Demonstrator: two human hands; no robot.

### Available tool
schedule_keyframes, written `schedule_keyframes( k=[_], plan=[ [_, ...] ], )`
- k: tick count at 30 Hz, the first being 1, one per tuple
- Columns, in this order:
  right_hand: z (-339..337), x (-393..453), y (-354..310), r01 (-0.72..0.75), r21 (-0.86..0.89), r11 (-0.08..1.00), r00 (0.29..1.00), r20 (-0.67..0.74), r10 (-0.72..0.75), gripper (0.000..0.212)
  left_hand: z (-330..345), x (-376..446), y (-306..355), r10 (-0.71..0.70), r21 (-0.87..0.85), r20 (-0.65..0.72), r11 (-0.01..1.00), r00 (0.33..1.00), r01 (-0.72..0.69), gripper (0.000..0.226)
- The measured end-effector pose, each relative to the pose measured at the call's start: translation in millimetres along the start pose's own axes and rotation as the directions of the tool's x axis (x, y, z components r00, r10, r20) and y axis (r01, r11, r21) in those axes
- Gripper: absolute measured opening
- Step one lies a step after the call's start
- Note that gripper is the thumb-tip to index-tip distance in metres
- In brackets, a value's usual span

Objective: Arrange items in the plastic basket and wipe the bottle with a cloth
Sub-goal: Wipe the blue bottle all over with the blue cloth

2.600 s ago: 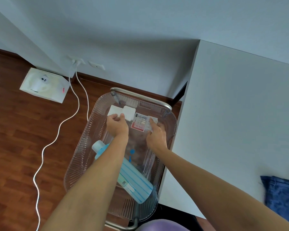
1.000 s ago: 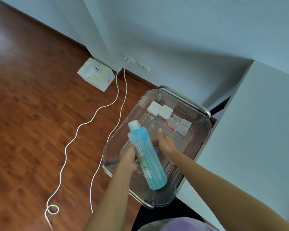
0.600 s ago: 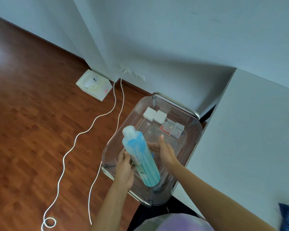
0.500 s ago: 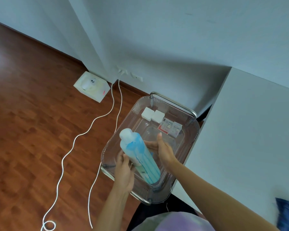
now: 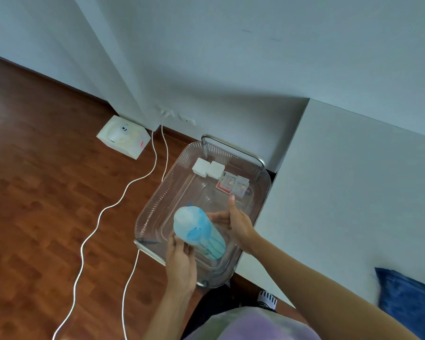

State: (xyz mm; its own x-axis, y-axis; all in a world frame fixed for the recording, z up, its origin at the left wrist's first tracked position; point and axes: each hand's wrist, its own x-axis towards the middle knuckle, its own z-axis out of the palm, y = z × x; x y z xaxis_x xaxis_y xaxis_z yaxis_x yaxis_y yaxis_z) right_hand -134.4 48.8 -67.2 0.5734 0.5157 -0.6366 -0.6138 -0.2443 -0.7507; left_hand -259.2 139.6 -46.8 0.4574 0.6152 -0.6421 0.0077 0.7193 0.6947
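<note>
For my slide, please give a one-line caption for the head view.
Both hands, left and right, hold a blue bottle over a clear basket containing small packets.

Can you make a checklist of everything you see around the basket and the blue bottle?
Surface: white table at right; the clear plastic basket stands beside it, over the wooden floor.
Job's things: blue bottle held over the basket; two white blocks and small packets at its far end; blue cloth on the table.
Clutter: white box on the floor.
Hands: left hand and right hand both grip the bottle.
Cables: two white cables run from the wall socket.
Surroundings: pale wall.
</note>
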Motion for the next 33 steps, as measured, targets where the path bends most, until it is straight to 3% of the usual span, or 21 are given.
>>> schedule_keyframes(
  k=[14,16,18,20,21,23,26,27,29,31,33],
  plan=[
    [-27.4,-36.0,10.5,0.016,-0.044,0.999,0.992,0.125,-0.01,0.082,12.8,-18.3,-27.8,0.129,0.019,-0.085,0.992,0.988,-0.127,0.023],
    [-28.6,-41.3,11.1,-0.002,-0.062,0.998,0.991,0.13,0.011,0.082,16.4,-20.3,-19.8,0.154,0.042,-0.146,0.988,0.977,-0.149,0.026],
    [-35.3,-49.7,11.4,-0.004,-0.113,0.994,0.992,0.121,0.018,0.081,19.4,-25.9,-9.4,0.275,0.135,-0.322,0.96,0.906,-0.243,0.029],
    [-51.4,-64.5,9.1,0.016,-0.147,0.989,0.996,0.088,-0.003,0.074,18.7,-34.6,3.7,0.473,0.331,-0.428,0.875,0.77,-0.353,0.028],
    [-64.2,-73.3,8.0,0.032,-0.136,0.99,0.998,0.061,-0.024,0.069,20.8,-41.7,8.9,0.56,0.433,-0.386,0.812,0.733,-0.392,0.029],
    [-97.8,-93.8,8.0,0.074,-0.139,0.987,0.997,-0.021,-0.078,0.058,37.3,-64.0,15.5,0.711,0.577,-0.165,0.632,0.684,-0.517,0.027],
    [-159.5,-131.7,15.5,0.112,-0.223,0.968,0.968,-0.195,-0.157,0.038,83.0,-98.0,-9.9,0.841,0.478,0.208,0.357,0.499,-0.802,0.023],
    [-180.4,-144.7,20.8,0.117,-0.259,0.959,0.945,-0.268,-0.187,0.031,102.8,-110.4,-26.8,0.809,0.451,0.322,0.325,0.491,-0.831,0.024],
    [-219.0,-171.9,35.9,0.099,-0.316,0.943,0.871,-0.431,-0.236,0.023,135.2,-128.8,-70.3,0.641,0.454,0.546,0.315,0.54,-0.833,0.025],
    [-250.3,-199.4,55.5,0.036,-0.365,0.93,0.754,-0.601,-0.265,0.018,154.0,-140.8,-120.1,0.388,0.48,0.747,0.248,0.54,-0.842,0.024],
    [-274.4,-223.6,79.9,-0.09,-0.435,0.896,0.621,-0.728,-0.291,0.022,167.9,-151.4,-165.8,0.081,0.489,0.856,0.196,0.511,-0.85,0.032]
  ],
)
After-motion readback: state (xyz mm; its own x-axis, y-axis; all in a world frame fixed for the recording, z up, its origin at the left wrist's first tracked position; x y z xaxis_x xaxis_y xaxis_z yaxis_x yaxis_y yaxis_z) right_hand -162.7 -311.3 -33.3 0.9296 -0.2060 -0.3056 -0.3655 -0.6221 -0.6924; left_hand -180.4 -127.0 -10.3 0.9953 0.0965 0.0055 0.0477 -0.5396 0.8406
